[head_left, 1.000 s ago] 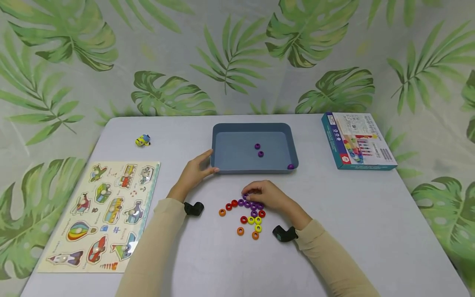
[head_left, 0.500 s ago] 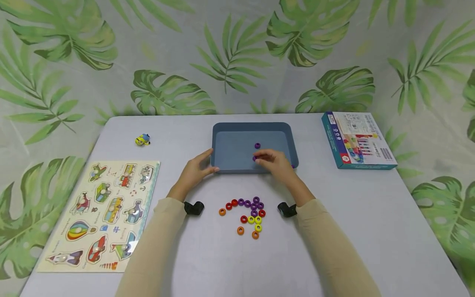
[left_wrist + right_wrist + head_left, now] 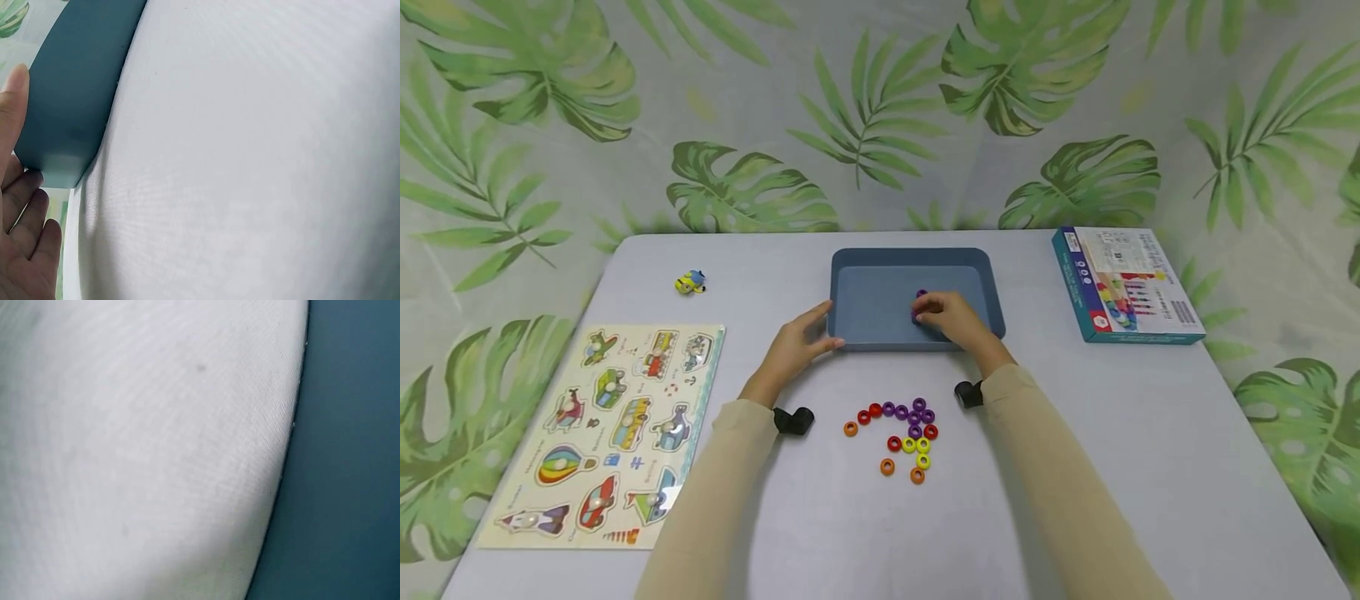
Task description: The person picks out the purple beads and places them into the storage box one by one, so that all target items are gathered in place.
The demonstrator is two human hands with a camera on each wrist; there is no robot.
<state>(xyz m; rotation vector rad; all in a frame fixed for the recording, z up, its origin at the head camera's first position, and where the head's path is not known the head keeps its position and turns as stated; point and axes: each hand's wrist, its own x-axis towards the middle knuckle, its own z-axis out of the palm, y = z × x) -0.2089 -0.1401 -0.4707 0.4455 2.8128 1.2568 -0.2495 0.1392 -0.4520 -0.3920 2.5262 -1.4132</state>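
My left hand [image 3: 792, 346] is at the near left corner of the blue-grey tray [image 3: 880, 343]. In the left wrist view, the thumb [image 3: 19, 78] lies against the tray's wall, and the other fingers are loosely bent around the corner. Inside the tray, my right hand [image 3: 957, 318] pinches a purple bead [image 3: 915, 317], mostly hidden by the fingertips. Just beyond those fingers, another purple bead [image 3: 922, 293] peeks out. The right wrist view holds only the tray's side wall [image 3: 350, 450] and the tablecloth; neither the fingers nor the beads appear there.
In front of the tray lie several loose beads: purple [image 3: 901, 411], red [image 3: 876, 409], yellow [image 3: 923, 461] and orange [image 3: 887, 467]. A picture puzzle board [image 3: 602, 437] occupies the left. Behind it sits a small yellow-and-blue toy [image 3: 689, 282]. A boxed toy set [image 3: 1127, 285] is at the back right.
My right hand has carried a purple bead from the group on the table into the tray, then shifted slightly within it. My left hand has stayed at the tray's corner.
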